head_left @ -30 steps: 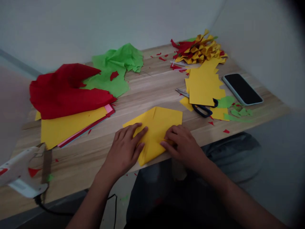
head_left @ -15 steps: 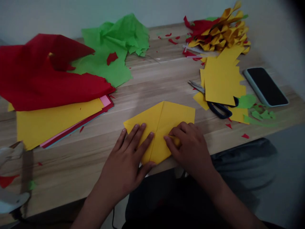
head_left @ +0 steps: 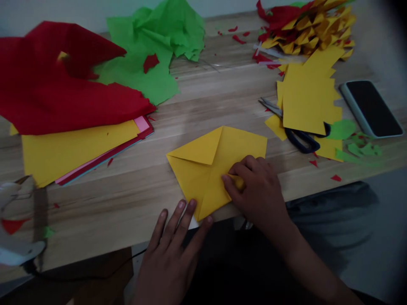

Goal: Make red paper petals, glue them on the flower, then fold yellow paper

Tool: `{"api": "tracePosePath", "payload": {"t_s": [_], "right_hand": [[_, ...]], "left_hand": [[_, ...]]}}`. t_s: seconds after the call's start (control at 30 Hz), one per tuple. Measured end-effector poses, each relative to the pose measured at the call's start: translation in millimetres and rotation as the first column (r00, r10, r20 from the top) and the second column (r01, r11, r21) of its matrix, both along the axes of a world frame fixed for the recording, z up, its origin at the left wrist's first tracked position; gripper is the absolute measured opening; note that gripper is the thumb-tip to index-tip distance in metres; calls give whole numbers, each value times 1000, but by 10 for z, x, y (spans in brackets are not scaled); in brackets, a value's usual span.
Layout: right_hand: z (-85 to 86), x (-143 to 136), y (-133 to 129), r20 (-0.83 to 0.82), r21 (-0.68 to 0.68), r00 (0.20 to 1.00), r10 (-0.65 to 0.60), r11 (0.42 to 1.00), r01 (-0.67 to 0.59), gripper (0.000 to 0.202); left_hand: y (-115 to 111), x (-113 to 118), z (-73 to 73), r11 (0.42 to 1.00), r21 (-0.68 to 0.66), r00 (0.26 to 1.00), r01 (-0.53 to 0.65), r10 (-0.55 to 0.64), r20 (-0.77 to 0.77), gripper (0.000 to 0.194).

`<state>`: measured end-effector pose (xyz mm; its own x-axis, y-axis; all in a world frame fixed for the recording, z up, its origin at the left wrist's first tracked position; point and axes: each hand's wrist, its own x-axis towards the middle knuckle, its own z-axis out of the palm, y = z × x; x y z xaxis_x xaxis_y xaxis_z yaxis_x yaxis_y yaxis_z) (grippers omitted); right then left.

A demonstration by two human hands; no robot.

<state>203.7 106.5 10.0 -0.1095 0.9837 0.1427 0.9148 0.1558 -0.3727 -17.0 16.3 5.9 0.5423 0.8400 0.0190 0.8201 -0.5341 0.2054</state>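
Note:
A yellow sheet of paper (head_left: 192,178) lies on the wooden table near its front edge, with creases and a folded triangular flap at its upper left. My right hand (head_left: 262,192) rests on the paper's right side, thumb and fingers pinched on a small folded-up part of it. Spread out and holding nothing, my left hand (head_left: 174,250) is at the near edge, its fingertips by the paper's bottom corner. Whether those fingertips touch the paper I cannot tell.
Red crepe paper (head_left: 73,99) covers stacked coloured sheets at left; green crepe paper (head_left: 159,38) lies behind. To the right are scissors (head_left: 302,140), cut yellow pieces (head_left: 307,97), a phone (head_left: 372,108) and folded yellow pieces (head_left: 318,34). A black cable (head_left: 95,277) runs at lower left.
My left hand has slid off the paper towards me, uncovering the left flap, which stands slightly lifted. My right hand keeps its pinch. The whole view has shifted slightly.

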Motion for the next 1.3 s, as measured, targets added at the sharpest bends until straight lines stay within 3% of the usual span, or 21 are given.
{"api": "tracePosePath", "payload": {"t_s": [0.1, 0.23, 0.37, 0.47, 0.57, 0.67, 0.8, 1.3], "right_hand": [[-7, 11, -5, -10, 5, 1000, 12, 1000, -12, 16], [-19, 7, -4, -12, 27, 1000, 4, 1000, -3, 16], [-17, 0, 5, -19, 22, 1000, -4, 1000, 5, 16], [-7, -3, 7, -22, 25, 1000, 5, 1000, -4, 15], [-2, -4, 5, -4, 34, 1000, 8, 999, -8, 15], [-7, -6, 4, 7, 39, 1000, 7, 999, -7, 16], [-19, -11, 5, -5, 60, 1000, 6, 998, -5, 14], [-38, -25, 19, 7, 49, 1000, -18, 999, 17, 16]], "left_hand": [[-25, -8, -24, 1000, -13, 1000, -5, 5, 15, 66], [-5, 23, -28, 997, 65, 999, -36, 34, 29, 54], [27, 40, 37, 996, 63, 995, -57, 51, 85, 45], [224, 62, 138, 998, 41, 987, -44, 37, 159, 29], [572, 124, 198, 998, 52, 977, -19, 8, 212, 9], [868, 185, 166, 998, 29, 986, 48, -52, 158, 32], [980, 186, 89, 982, -11, 982, 188, -188, 33, 59], [962, 158, 97, 977, -18, 975, 214, -214, -54, 57]]}}
